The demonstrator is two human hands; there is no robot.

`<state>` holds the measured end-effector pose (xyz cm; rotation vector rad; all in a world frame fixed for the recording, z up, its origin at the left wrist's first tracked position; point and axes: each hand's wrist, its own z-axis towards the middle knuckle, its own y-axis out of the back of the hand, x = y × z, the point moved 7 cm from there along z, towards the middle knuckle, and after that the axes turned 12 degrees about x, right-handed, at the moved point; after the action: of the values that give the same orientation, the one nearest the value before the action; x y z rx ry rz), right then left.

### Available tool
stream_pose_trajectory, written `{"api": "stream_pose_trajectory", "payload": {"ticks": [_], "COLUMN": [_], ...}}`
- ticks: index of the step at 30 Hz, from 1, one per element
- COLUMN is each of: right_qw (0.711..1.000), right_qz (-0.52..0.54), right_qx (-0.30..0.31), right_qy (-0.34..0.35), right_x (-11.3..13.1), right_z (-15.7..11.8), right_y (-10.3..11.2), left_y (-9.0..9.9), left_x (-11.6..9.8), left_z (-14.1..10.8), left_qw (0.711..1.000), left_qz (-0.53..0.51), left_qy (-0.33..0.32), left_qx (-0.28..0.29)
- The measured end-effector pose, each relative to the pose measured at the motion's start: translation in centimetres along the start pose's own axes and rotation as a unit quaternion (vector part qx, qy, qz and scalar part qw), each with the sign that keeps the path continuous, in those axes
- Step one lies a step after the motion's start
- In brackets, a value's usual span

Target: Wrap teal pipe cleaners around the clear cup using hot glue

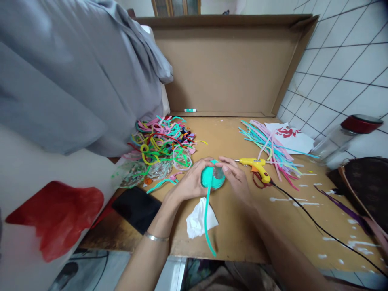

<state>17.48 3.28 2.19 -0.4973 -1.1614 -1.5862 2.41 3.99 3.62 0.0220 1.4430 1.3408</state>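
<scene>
A small round piece (207, 177), partly clear and partly covered with turquoise pipe cleaner, is held just above the table's front half. My left hand (194, 178) wraps round its left side, fingers along the far edge. On the opposite side my right hand (234, 174) grips the top edge between thumb and fingers; the exact pinch is partly hidden. From the piece a loose turquoise pipe cleaner (206, 218) hangs toward me, curving at its end. Beneath it lies a crumpled white tissue (198, 220).
Left stand a tangled heap of coloured pipe cleaners (163, 137), clear plastic pieces (159, 169) and a black flat object (136, 208). Right lie a yellow glue gun (256, 165) with a black cord, straight pipe cleaners (257, 139), a clear bottle (339, 141) and a brown bag (363, 182).
</scene>
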Motion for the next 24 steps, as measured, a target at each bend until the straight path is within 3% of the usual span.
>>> {"api": "stream_pose_trajectory", "payload": {"ticks": [7,16,24], "right_qw": [1.0,0.961,0.968], "right_qz": [-0.013,-0.272,-0.235], "right_qx": [-0.006,-0.047,-0.086], "right_qy": [-0.008,0.036,0.025], "right_x": [-0.2,1.7,1.1], "right_z": [0.0,-0.4,-0.2], "right_y": [-0.1,-0.4,0.7], "left_y": [0.0,-0.2,-0.2], "left_x": [-0.1,0.1,0.4], "left_z": [0.0,-0.1,0.0], "left_qw": [1.0,1.0,1.0], "left_qz": [0.0,0.007,-0.004], "left_qy": [-0.006,-0.014,0.001], "left_qx": [-0.001,-0.004,-0.002]}}
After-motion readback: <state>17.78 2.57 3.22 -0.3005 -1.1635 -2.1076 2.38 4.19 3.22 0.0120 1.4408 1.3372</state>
